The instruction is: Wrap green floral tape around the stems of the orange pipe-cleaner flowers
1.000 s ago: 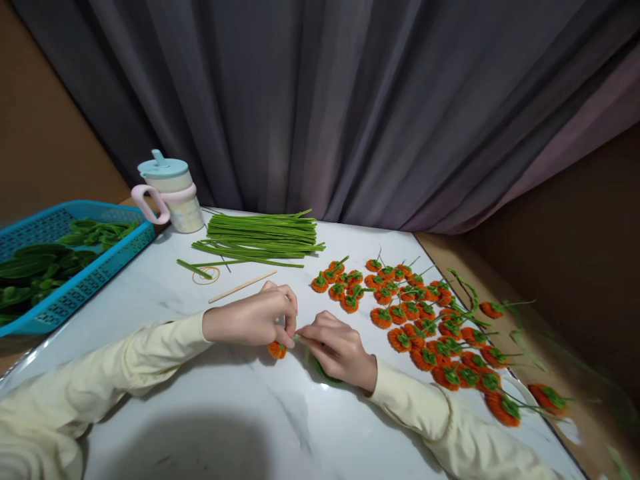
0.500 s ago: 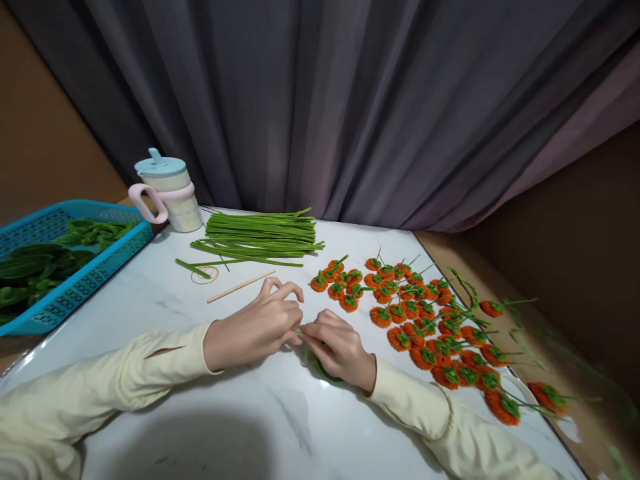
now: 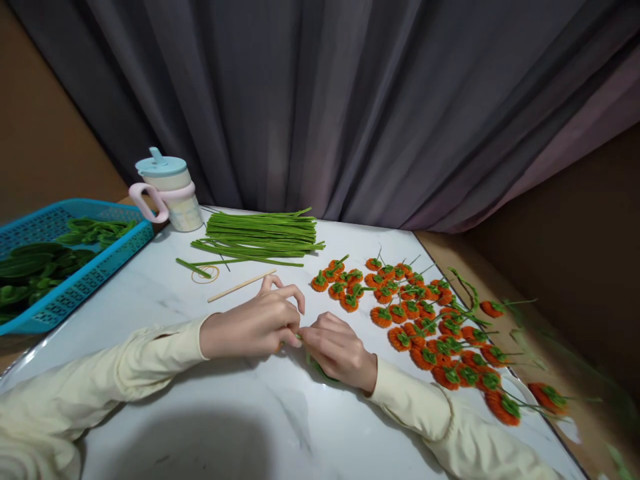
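Note:
My left hand (image 3: 253,327) and my right hand (image 3: 337,348) meet fingertip to fingertip low on the white marble table (image 3: 200,413). Both are pinched on a small orange pipe-cleaner pumpkin with a green stem; only a sliver of orange and green shows between the fingers. A bit of green pipe cleaner (image 3: 316,367) peeks from under my right palm. Cream sleeves cover both arms. To the right lie several finished orange pumpkins (image 3: 420,320) with green tops.
A bundle of green pipe cleaners (image 3: 263,233) lies at the back. A wooden stick (image 3: 241,286) and a rubber band (image 3: 206,274) lie near my left hand. A blue basket (image 3: 75,280) of green leaves and a lidded cup (image 3: 170,190) stand at left. Grey curtain behind.
My left hand has rolled over the small pumpkin, hiding most of its orange body; the index finger has lifted. My right hand has barely moved.

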A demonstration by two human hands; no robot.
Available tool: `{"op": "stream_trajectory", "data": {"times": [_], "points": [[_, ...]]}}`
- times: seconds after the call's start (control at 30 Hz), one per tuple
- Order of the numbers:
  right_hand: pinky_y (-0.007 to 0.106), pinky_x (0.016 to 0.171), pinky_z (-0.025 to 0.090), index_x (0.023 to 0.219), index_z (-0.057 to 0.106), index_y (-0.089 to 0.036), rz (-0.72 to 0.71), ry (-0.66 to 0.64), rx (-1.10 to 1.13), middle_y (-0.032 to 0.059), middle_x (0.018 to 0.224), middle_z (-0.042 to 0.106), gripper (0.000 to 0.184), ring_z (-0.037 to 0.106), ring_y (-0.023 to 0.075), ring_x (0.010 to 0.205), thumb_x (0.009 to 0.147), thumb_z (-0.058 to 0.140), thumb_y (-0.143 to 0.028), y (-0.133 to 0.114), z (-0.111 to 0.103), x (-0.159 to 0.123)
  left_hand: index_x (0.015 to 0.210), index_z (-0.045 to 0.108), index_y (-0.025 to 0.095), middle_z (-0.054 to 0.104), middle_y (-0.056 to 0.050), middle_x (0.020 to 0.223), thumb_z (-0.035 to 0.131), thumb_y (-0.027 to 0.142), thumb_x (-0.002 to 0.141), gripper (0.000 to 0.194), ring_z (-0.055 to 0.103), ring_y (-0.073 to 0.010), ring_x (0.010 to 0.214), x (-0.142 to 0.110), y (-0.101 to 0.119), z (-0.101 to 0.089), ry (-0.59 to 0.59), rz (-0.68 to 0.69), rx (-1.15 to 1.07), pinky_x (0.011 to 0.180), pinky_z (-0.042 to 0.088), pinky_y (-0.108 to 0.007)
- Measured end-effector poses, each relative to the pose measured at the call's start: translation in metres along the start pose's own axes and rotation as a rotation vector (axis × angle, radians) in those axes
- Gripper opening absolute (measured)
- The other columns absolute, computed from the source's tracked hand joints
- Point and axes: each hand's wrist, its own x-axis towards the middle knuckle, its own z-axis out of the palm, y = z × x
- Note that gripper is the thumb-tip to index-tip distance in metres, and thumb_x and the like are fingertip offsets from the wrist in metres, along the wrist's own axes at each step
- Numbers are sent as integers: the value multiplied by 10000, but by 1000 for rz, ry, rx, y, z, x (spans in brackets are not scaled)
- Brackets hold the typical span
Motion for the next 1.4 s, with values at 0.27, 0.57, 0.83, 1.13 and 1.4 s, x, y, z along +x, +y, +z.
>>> {"op": "stream_trajectory", "data": {"times": [0.27,0.57,0.83,1.13,1.4], "points": [[296,570,416,1050,500,-104,-99,-128,-114,83,720,624,186,499,147,608,882,425,-74,4,2,-4,545,590,166,579,4,681,663,193,758,227,445,-225,1027,3,-11,2,-77,-79,-32,879,216,-367],[256,593,446,892,579,-139,201,-70,163,26,603,528,155,463,129,581,903,425,-152,1,5,0,687,514,148,612,-67,725,445,-25,776,206,428,-255,1111,-2,-1,6,-13,186,427,909,220,-437],[271,628,456,926,560,-112,99,-127,75,47,642,552,149,471,139,609,883,417,-104,0,5,2,600,524,158,613,-68,669,431,-53,657,238,487,-222,1029,-1,1,-1,-109,229,396,918,220,-424],[293,554,409,1061,483,-23,-134,-127,-254,60,624,550,212,449,156,595,855,436,-19,1,0,3,554,561,145,625,-28,738,560,70,744,204,471,-222,1082,4,-12,-1,-98,32,39,983,170,-416],[311,570,418,1028,514,-27,-231,-124,-237,126,774,633,186,473,159,624,846,477,-37,1,-3,2,595,650,176,625,-16,707,655,309,754,207,507,-202,1056,13,-26,-3,-306,-176,-326,813,376,-259]]}}
